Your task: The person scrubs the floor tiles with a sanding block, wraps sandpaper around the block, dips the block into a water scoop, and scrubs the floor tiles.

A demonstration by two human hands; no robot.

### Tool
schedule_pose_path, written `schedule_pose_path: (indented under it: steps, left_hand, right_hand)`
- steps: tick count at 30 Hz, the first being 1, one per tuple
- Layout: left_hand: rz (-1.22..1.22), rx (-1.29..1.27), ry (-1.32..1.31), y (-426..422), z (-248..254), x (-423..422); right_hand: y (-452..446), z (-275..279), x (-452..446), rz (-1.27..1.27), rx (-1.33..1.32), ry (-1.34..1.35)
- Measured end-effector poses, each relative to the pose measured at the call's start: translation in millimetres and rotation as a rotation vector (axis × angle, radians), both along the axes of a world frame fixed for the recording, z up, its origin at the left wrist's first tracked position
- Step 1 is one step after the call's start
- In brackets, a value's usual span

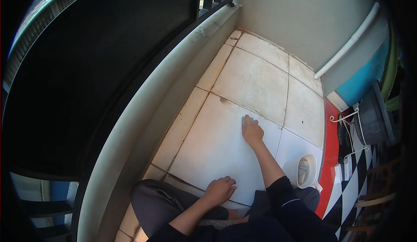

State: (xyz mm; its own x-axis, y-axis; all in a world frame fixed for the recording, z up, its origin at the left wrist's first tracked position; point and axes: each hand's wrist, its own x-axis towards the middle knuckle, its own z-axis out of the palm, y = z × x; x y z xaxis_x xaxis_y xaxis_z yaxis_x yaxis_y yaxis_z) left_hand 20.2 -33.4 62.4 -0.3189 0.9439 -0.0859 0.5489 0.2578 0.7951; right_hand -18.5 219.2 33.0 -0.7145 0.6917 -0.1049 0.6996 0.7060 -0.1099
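Right grip around a grey-green pad on white tile, its direction and long axis unclear.

White tiles; red strip; black-white diamond floor.

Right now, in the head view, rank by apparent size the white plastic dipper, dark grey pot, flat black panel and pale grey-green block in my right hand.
Largest to smallest:
Flat black panel
Dark grey pot
White plastic dipper
Pale grey-green block, partly covered

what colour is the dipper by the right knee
The dipper is white; the head view, the only one, shows it.
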Motion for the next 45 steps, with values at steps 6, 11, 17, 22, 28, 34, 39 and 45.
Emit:
schedule_pose_path:
  steps: [6,11,17,22,28,34,39,45]
  left_hand:
    - [-0.014,0.016,-0.03,7,-2,2]
    - [-0.019,-0.014,-0.057,7,-5,2]
    - [-0.02,-0.036,-0.046,6,-7,0]
    - [-0.016,-0.013,-0.048,6,-5,2]
    - [-0.031,-0.023,-0.039,6,-4,5]
    - [-0.025,-0.034,-0.05,6,-6,2]
    - [-0.041,-0.029,-0.043,8,-4,3]
    - [-0.04,-0.045,-0.061,8,-1,7]
  right_hand:
    - [12,-4,-5,0.033,0.019,0.07]
    - [20,-8,-61,0.238,-0.016,0.109]
    - [19,-7,-78,0.201,-0.046,0.054]
    - [-17,-6,-28,0.203,-0.037,0.021]
    - [-7,-10,-63,0.119,0.029,0.035]
    - [13,-11,-112,0.117,-0.001,0.027]
    - [-18,-3,-77,0.197,-0.03,-0.032]
    - [-21,0,-87,0.169,-0.034,-0.009]
